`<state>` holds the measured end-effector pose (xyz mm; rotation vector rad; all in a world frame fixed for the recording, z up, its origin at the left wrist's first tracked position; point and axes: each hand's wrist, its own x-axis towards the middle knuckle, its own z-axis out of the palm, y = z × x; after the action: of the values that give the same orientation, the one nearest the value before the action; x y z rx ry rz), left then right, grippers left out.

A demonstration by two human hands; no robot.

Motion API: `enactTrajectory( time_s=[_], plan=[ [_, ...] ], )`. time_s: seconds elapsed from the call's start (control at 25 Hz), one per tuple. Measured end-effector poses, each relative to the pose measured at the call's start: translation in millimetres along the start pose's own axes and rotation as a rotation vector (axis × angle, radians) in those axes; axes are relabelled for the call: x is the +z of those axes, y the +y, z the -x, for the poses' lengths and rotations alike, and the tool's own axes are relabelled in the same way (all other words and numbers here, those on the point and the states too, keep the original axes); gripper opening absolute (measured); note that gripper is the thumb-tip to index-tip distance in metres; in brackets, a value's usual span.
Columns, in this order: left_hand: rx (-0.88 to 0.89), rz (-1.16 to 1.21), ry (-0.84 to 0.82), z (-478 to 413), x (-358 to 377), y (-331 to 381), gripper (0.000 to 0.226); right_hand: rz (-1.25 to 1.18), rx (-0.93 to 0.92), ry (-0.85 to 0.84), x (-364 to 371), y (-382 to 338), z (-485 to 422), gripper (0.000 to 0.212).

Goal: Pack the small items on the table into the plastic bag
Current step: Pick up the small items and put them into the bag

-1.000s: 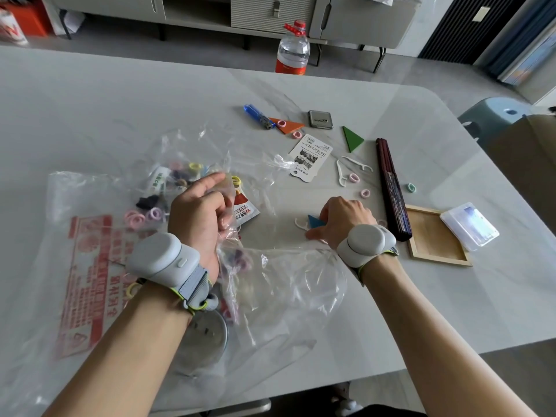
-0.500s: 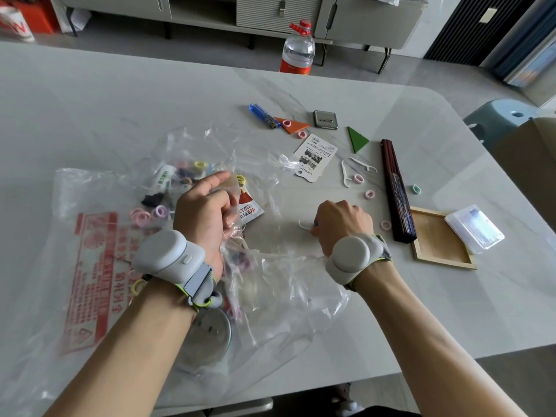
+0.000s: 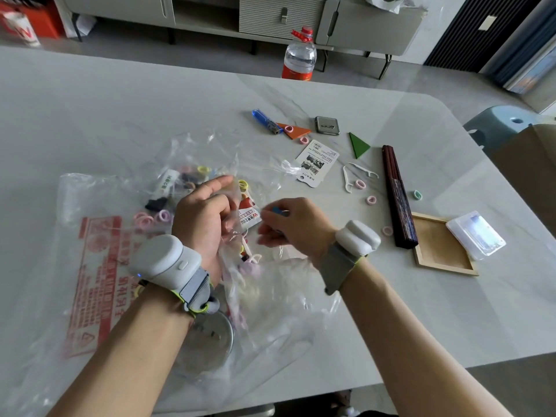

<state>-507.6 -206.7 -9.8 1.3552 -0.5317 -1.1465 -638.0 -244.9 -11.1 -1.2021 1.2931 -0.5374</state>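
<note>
A clear plastic bag [image 3: 99, 212] with red print lies crumpled at the left of the table, holding several coloured rings, a small packet and a round tin. My left hand [image 3: 204, 218] grips the bag's rim and keeps its mouth lifted. My right hand [image 3: 296, 227] is blurred right beside that mouth and pinches a small blue piece [image 3: 278, 210]. Loose on the table further right lie pink rings [image 3: 371, 200], white floss picks [image 3: 349, 176], a printed card [image 3: 316, 162], a green triangle [image 3: 358, 144], an orange triangle [image 3: 293, 130] and a blue lighter [image 3: 266, 121].
A dark folded fan [image 3: 397, 194], a wooden tray [image 3: 442, 245] and a clear plastic case [image 3: 477, 233] lie at the right. A small metal box [image 3: 327, 125] sits at the back. A water bottle [image 3: 299, 55] stands on the floor beyond the table; a blue stool [image 3: 505, 121] is at the right.
My right hand has lifted off the table with the blue piece and moved left to the bag's mouth. My left hand has kept its hold on the bag.
</note>
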Motion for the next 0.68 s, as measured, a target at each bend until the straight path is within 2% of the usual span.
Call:
enactTrajectory(
  time_s=[0.08, 0.16, 0.24, 0.32, 0.48, 0.56, 0.68],
  plan=[
    [-0.005, 0.007, -0.007, -1.0, -0.7, 1.8, 0.053, -0.179, -0.074, -0.067, 16.9, -6.9, -0.3, 0.022],
    [-0.01, 0.023, -0.017, -0.7, -1.2, 3.7, 0.053, -0.239, -0.12, -0.002, 16.6, -10.0, -2.7, 0.04],
    [-0.004, 0.022, -0.018, -0.3, -1.5, 4.1, 0.052, -0.167, -0.172, 0.107, 2.9, -5.5, -6.1, 0.048],
    [0.01, 0.019, -0.015, -0.7, -1.3, 3.3, 0.05, 0.059, -0.258, 0.258, -14.8, 4.1, -7.3, 0.048],
    [-0.018, 0.05, -0.023, -1.6, 1.3, 2.0, 0.047, 0.75, -0.394, 0.626, -62.4, 24.4, 2.8, 0.038],
    [-0.024, 0.047, -0.027, -0.1, 3.7, 2.0, 0.048, 1.018, -0.306, 0.731, -101.4, 35.1, 13.1, 0.037],
    [-0.032, -0.002, -0.036, 1.5, 7.1, 1.1, 0.049, 1.242, -0.037, 0.669, -141.2, 49.9, 18.6, 0.029]
  ],
)
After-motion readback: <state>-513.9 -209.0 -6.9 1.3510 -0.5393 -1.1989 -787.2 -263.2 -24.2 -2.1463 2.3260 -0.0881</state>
